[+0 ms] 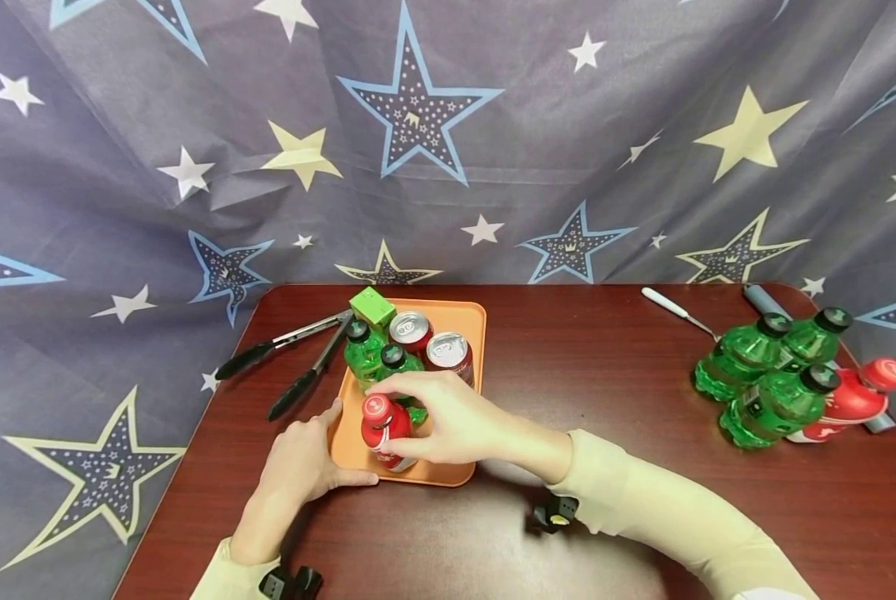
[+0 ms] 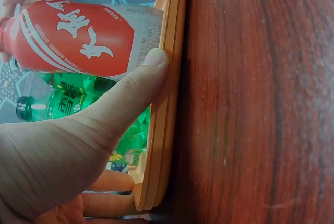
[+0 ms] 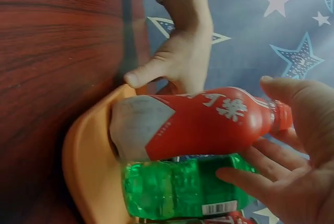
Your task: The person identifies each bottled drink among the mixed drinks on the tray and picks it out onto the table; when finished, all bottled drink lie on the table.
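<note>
A red plastic bottle (image 1: pixel 385 433) stands upright near the front left corner of an orange tray (image 1: pixel 436 473). My right hand (image 1: pixel 448 417) is around its upper part, thumb on the near side and fingers on the far side. In the right wrist view the thumb stands apart from the red bottle (image 3: pixel 209 125) and the fingers are extended beside it. My left hand (image 1: pixel 297 458) touches the tray's front left corner, its thumb (image 2: pixel 125 91) along the front rim and its fingers at the left side. Right behind the red bottle stands a green bottle (image 3: pixel 167 187).
Two cans (image 1: pixel 410 329), another green bottle (image 1: pixel 363 358) and a green box (image 1: pixel 372 307) are at the tray's back. Black-handled tongs (image 1: pixel 305 383) lie left of it. Far right stand several green bottles (image 1: pixel 773 408), a red bottle (image 1: pixel 853 400) and a white-handled utensil (image 1: pixel 665 302).
</note>
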`<move>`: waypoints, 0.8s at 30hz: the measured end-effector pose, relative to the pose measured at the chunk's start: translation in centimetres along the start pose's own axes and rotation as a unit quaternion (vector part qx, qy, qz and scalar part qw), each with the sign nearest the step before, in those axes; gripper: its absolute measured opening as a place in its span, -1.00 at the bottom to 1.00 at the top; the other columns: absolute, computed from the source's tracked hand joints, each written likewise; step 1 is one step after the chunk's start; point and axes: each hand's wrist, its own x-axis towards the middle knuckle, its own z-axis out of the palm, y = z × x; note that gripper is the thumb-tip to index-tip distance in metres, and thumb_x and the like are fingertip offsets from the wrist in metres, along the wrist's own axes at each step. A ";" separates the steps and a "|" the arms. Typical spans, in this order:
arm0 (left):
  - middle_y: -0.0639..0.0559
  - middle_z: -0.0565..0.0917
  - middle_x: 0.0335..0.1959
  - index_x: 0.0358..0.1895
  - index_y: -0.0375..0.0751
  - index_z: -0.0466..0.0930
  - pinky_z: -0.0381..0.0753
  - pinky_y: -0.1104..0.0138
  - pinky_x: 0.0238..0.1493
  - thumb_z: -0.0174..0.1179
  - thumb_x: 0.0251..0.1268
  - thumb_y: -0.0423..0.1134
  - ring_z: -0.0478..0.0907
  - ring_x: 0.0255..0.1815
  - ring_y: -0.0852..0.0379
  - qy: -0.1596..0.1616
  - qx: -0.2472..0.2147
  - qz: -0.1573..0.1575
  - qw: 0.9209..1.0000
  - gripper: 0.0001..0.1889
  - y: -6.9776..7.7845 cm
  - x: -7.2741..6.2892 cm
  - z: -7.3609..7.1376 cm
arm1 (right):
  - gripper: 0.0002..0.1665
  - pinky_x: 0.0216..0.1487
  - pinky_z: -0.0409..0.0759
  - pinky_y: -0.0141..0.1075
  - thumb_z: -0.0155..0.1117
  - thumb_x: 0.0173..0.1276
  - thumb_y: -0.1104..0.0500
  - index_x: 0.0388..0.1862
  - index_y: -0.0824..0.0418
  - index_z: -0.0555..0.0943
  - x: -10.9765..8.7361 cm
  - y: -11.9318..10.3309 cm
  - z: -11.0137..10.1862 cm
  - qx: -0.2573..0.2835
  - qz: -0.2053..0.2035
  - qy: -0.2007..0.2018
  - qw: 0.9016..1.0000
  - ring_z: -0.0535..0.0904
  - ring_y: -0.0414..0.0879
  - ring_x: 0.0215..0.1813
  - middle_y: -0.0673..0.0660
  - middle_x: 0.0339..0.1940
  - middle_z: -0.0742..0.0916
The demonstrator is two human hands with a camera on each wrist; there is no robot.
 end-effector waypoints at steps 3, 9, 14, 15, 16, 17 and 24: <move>-0.52 0.73 0.10 0.49 -0.45 0.43 0.72 -0.21 0.00 0.67 -0.37 0.46 0.75 -0.05 -0.42 0.002 0.003 0.000 1.000 0.36 0.0 -0.1 0.0 | -0.35 0.28 0.62 -0.42 0.64 0.26 -0.01 0.29 0.12 0.66 -0.1 -0.1 0.4 -0.018 0.008 -0.004 1.000 0.73 -0.21 0.14 -0.02 0.13 0.81; -0.51 0.74 0.07 0.49 -0.43 0.44 0.72 -0.22 -0.01 0.67 -0.40 0.47 0.75 -0.05 -0.43 0.003 0.004 -0.001 1.000 0.37 0.1 -0.2 0.0 | -0.32 0.25 0.66 -0.36 0.67 0.22 -0.02 0.28 0.14 0.66 -0.2 -0.1 1.3 -0.027 0.016 -0.002 1.000 0.74 -0.19 0.10 -0.01 0.08 0.82; -0.51 0.74 0.06 0.48 -0.43 0.45 0.72 -0.21 -0.02 0.67 -0.42 0.47 0.75 -0.06 -0.43 0.007 0.005 0.001 1.000 0.37 0.0 -0.1 0.1 | -0.27 0.25 0.66 -0.35 0.69 0.20 -0.04 0.30 0.16 0.64 -0.4 0.6 2.4 -0.019 0.020 -0.008 1.000 0.75 -0.19 0.10 0.00 0.08 0.82; -0.51 0.74 0.07 0.49 -0.44 0.44 0.72 -0.21 -0.02 0.67 -0.41 0.47 0.75 -0.06 -0.43 0.007 0.005 0.000 1.000 0.37 0.0 -0.1 0.1 | -0.26 0.25 0.66 -0.35 0.70 0.19 -0.03 0.30 0.17 0.64 -0.5 0.7 2.6 -0.015 0.023 -0.007 1.000 0.75 -0.18 0.11 0.00 0.09 0.82; -0.51 0.74 0.07 0.49 -0.44 0.44 0.72 -0.21 -0.02 0.67 -0.41 0.48 0.75 -0.06 -0.43 0.007 0.005 -0.001 1.000 0.37 0.0 -0.1 0.1 | -0.24 0.26 0.66 -0.35 0.70 0.19 -0.03 0.31 0.18 0.64 -0.6 0.8 2.7 -0.011 0.024 -0.006 1.000 0.75 -0.17 0.12 0.01 0.10 0.82; -0.51 0.74 0.08 0.49 -0.44 0.44 0.73 -0.21 -0.02 0.66 -0.40 0.48 0.75 -0.06 -0.43 0.006 0.005 -0.002 1.000 0.37 0.0 -0.1 0.1 | -0.23 0.26 0.66 -0.35 0.71 0.18 -0.03 0.32 0.18 0.64 -0.7 0.8 2.9 -0.010 0.025 -0.004 1.000 0.76 -0.17 0.13 0.02 0.11 0.82; -0.52 0.73 0.09 0.50 -0.45 0.42 0.72 -0.20 -0.01 0.67 -0.41 0.47 0.75 -0.05 -0.43 0.001 0.004 -0.005 1.000 0.39 0.1 -0.1 -0.1 | -0.23 0.28 0.64 -0.41 0.70 0.20 -0.06 0.34 0.15 0.64 -0.8 0.8 3.1 -0.011 0.032 -0.004 0.999 0.75 -0.20 0.15 0.00 0.12 0.82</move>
